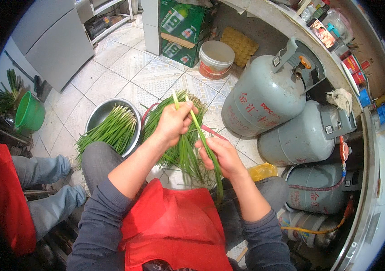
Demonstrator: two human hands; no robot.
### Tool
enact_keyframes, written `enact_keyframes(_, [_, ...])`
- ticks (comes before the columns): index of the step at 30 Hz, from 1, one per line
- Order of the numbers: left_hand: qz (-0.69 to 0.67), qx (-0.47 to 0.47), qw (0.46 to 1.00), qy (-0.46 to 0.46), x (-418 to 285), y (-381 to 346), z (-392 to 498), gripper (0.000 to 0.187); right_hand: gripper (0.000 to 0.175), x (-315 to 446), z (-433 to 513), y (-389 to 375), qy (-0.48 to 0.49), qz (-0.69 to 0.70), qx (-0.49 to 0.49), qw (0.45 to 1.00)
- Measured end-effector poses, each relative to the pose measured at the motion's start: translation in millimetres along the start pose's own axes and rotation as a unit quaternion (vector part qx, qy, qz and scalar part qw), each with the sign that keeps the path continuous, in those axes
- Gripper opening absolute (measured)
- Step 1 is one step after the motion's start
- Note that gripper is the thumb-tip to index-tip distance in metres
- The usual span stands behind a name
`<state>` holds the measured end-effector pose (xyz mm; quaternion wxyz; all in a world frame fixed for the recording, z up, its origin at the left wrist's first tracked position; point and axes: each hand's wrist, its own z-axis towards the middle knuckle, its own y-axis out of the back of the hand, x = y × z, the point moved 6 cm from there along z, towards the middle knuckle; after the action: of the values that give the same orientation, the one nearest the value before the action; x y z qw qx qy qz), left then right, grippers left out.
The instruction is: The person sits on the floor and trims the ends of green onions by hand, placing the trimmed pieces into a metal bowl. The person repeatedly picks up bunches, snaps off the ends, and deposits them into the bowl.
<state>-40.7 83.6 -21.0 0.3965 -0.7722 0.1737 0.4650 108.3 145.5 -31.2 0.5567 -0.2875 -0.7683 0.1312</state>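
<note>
Between my knees, a large heap of Chinese chives [158, 118] lies on the floor with a red strap beside it. Over this heap my left hand [175, 123] is closed on several chive stalks, their pale ends poking up past the thumb and the green leaves hanging below. My right hand [219, 155], lower and to the right, holds a long green stalk [197, 123] between thumb and fingers; its pale end reaches up beside my left fingertips. At my left knee a steel basin [137, 110] holds a bundle of chives [113, 127], pale ends towards the upper right.
Gas cylinders [263, 95] stand close on the right, under a counter with bottles and packets. A white bucket [216, 57] and a green carton [182, 30] are ahead. A green bucket [30, 111] stands far left. Another person's legs [48, 203] are at the left, near my knee.
</note>
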Motion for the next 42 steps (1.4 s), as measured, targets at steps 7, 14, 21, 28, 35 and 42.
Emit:
enact_keyframes(7, [0.000,0.029,0.999,0.025,3,-10,-5,0.026,0.027,6,-1,-6,-0.003,-0.112,-0.012,0.994])
enact_keyframes(14, [-0.024,-0.080,0.979,-0.185,-49,37,6,0.029,0.031,-14,15,38,-0.002,-0.676,-0.078,0.733])
enact_keyframes(21, [0.102,-0.202,0.944,-0.238,-118,86,-19,0.030,0.024,-37,23,102,-0.136,-0.760,-0.090,0.630])
enact_keyframes(28, [0.331,-0.167,0.885,-0.283,-143,93,-29,0.033,0.025,-138,69,172,-0.217,-0.765,-0.067,0.602])
enact_keyframes(35, [0.351,-0.188,0.868,-0.298,-143,118,-31,0.034,0.023,-285,78,192,-0.228,-0.745,-0.075,0.622])
enact_keyframes(42, [0.347,-0.247,0.886,-0.185,-148,134,-36,0.034,0.022,-312,86,198,-0.237,-0.738,-0.075,0.628])
